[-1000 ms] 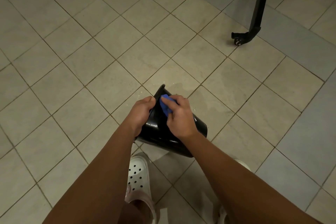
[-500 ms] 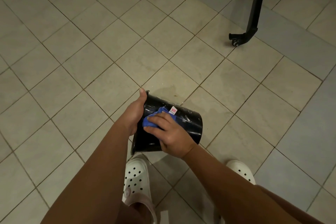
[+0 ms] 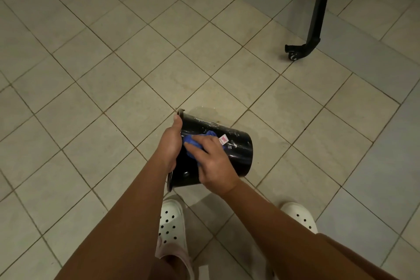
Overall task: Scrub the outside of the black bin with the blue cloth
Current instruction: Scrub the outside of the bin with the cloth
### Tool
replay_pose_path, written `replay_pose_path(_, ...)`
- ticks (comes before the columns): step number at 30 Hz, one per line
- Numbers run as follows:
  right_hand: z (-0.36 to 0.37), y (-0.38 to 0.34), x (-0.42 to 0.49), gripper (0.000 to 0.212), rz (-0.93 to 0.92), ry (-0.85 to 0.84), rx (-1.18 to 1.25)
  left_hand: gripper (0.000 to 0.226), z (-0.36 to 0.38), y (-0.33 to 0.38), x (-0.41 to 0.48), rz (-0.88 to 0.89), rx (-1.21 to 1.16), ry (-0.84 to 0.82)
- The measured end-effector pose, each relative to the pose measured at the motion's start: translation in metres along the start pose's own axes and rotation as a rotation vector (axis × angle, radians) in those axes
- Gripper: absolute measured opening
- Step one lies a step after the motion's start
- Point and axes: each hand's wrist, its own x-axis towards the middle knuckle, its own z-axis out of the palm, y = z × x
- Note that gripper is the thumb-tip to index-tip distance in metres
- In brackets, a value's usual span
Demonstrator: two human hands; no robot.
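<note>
Standing at the bottom of the view are two white perforated foam clogs, the left clog [image 3: 171, 223] under the left forearm and the right clog [image 3: 300, 216] off to the right. Both rest on a floor of pale beige square tiles [image 3: 113, 75]. Both bare forearms reach forward from here and meet just beyond the feet.

The left hand [image 3: 170, 143] is clamped on the rim of a glossy black round bin [image 3: 238, 150], with the thumb lying up along the top of the rim. The bin is tipped on its side, with its open mouth facing left toward that hand and its closed base pointing right. Whether its lower edge touches the tiles cannot be told.

The right hand [image 3: 213, 161] lies over the upward-facing side wall of the bin. Its fingers are curled on a crumpled blue cloth [image 3: 193, 140] and press it against the black surface close to the rim. A small pink-and-white label [image 3: 223, 139] sticks out just past the knuckles. White specks dot the wall near the upper edge.

Beyond the bin the tiles show a faint darker patch [image 3: 261, 120]. Far off at the upper right stands a black metal furniture leg [image 3: 317, 7], ending in a small caster wheel [image 3: 293, 54].
</note>
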Motion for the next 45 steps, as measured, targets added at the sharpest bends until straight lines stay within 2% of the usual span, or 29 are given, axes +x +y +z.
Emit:
replay_pose_path(3,0.001,0.0,0.016,0.044,0.037,0.034,-0.02,0.064,-0.002,-0.002,0.001,0.015,-0.001,-0.005)
replay_pose_path(6,-0.002,0.005,0.024,0.051,0.298,0.122,-0.06,0.061,0.0,-0.004,0.001,0.049,0.04,0.017)
replay_pose_path(8,-0.001,0.002,0.019,0.053,0.384,0.142,-0.108,0.062,-0.001,-0.004,0.002,0.04,0.05,0.031)
replay_pose_path(12,0.007,-0.015,0.007,0.052,0.269,0.065,-0.089,0.064,-0.005,-0.004,0.002,-0.016,0.016,0.022)
replay_pose_path(15,0.004,-0.017,0.02,0.052,0.164,0.013,-0.046,0.063,-0.006,-0.006,0.003,0.012,-0.001,-0.01)
replay_pose_path(23,0.001,-0.015,0.021,0.056,0.426,0.093,-0.106,0.06,0.002,-0.003,-0.001,0.0,0.017,0.014)
replay_pose_path(30,0.004,-0.012,0.019,0.058,0.16,-0.04,-0.061,0.062,-0.003,-0.005,-0.001,-0.051,-0.057,-0.008)
replay_pose_path(32,0.001,-0.008,0.025,0.059,0.226,-0.025,-0.079,0.061,-0.001,-0.004,0.0,-0.05,-0.04,0.009)
replay_pose_path(35,0.0,-0.007,0.023,0.061,0.448,0.06,-0.085,0.061,0.002,-0.005,0.002,-0.047,0.002,0.043)
replay_pose_path(37,0.004,-0.018,0.013,0.065,0.506,0.054,-0.118,0.062,0.002,-0.004,0.001,-0.059,0.014,0.059)
replay_pose_path(40,0.013,-0.035,0.001,0.073,0.38,0.014,-0.135,0.06,-0.001,-0.004,0.0,-0.07,0.011,0.073)
replay_pose_path(43,0.01,-0.023,0.012,0.066,0.221,-0.068,-0.099,0.06,-0.007,-0.004,0.0,-0.058,-0.001,0.082)
replay_pose_path(45,0.004,-0.008,0.019,0.063,0.208,-0.073,-0.11,0.062,-0.009,-0.003,0.001,-0.041,-0.001,0.099)
